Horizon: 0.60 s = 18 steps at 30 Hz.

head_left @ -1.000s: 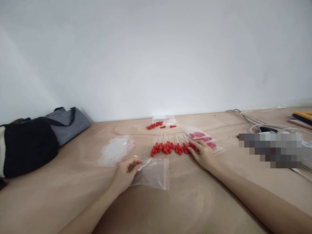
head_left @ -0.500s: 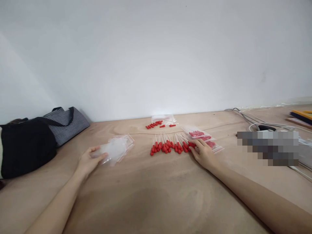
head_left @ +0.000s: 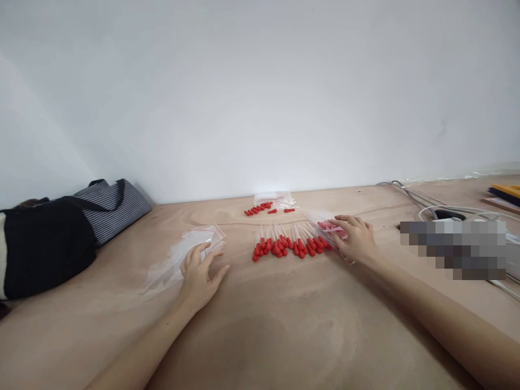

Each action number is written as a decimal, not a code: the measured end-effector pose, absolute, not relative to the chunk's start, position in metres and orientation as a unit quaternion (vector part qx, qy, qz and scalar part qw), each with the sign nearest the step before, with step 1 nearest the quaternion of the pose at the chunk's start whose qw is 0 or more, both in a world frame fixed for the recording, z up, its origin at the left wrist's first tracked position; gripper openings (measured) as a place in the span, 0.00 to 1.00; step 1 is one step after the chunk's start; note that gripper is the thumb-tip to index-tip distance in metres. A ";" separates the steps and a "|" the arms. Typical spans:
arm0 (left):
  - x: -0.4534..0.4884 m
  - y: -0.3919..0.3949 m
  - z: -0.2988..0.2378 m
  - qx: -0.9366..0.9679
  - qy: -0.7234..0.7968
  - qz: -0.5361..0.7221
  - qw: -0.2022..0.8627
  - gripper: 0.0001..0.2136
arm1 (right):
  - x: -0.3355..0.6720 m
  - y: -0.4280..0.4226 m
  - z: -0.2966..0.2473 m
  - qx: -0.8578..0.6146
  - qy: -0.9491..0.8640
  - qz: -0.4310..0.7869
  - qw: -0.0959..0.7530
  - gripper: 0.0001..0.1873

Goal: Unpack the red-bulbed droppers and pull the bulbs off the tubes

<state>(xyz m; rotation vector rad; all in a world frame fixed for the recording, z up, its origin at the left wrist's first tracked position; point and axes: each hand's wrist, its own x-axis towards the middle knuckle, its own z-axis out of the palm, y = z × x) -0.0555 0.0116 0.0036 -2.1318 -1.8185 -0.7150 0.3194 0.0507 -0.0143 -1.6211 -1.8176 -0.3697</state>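
While the left hand, its grip spread, is over thin, limp, slippery-looking clear bags on the tabletop, the right hand curls at filled bags; whether it pinches, I cannot tell. Between them lie droppers, probably light, slim pale stems perhaps fragile, rubbery-looking red bulbs safer to hold

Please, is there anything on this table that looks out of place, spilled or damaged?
I see no spill or damage. Two red dropper bulbs at the back lie apart from the neat row beside them, and the clear zip bags by the left hand are fanned unevenly, not squarely stacked.
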 end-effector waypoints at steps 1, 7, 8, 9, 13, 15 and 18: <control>-0.052 0.010 0.003 -0.742 -0.615 -0.238 0.122 0.12 | 0.324 0.056 -0.013 -0.633 -0.696 -0.123 0.316 0.15; -0.049 0.004 0.007 -0.694 -0.692 -0.151 0.128 0.21 | 0.327 0.073 -0.010 -0.659 -0.696 -0.081 0.275 0.10; -0.050 0.004 0.007 -0.680 -0.711 -0.132 0.120 0.24 | 0.325 0.074 -0.010 -0.661 -0.692 -0.091 0.277 0.09; -0.052 0.004 0.007 -0.667 -0.729 -0.113 0.105 0.27 | 0.323 0.075 -0.009 -0.661 -0.689 -0.099 0.280 0.10; -0.061 0.008 0.004 -0.663 -0.748 -0.036 0.006 0.34 | 0.320 0.084 -0.002 -0.680 -0.640 -0.104 0.341 0.13; -0.066 0.010 0.004 -0.678 -0.734 -0.016 -0.020 0.34 | 0.320 0.089 0.006 -0.689 -0.589 -0.093 0.412 0.13; -0.071 0.010 0.005 -0.691 -0.721 -0.021 -0.030 0.35 | 0.313 0.088 0.019 -0.637 -0.547 -0.014 0.542 0.13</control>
